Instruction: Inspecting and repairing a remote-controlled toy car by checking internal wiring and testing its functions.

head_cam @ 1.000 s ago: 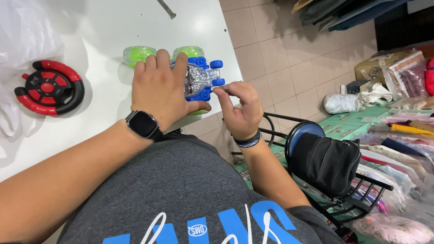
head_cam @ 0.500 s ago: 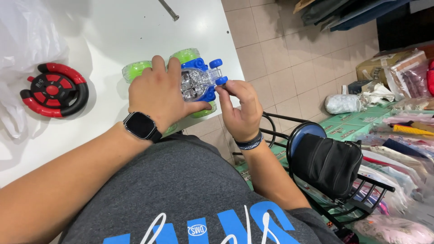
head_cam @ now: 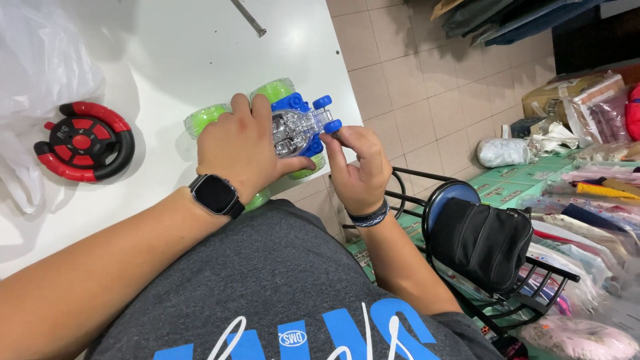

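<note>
The toy car point(head_cam: 293, 127), blue and chrome with green wheels, lies at the near right corner of the table point(head_cam: 167, 60), its long axis running from left to right. The left hand point(head_cam: 243, 150) lies over the car's left part, fingers clamped around the body. The right hand point(head_cam: 357, 167), just right of the car, pinches a small part at its blue right end. Well left of the car lies a red-and-black wheel controller point(head_cam: 83, 141); beyond it, a screw point(head_cam: 248, 17).
</note>
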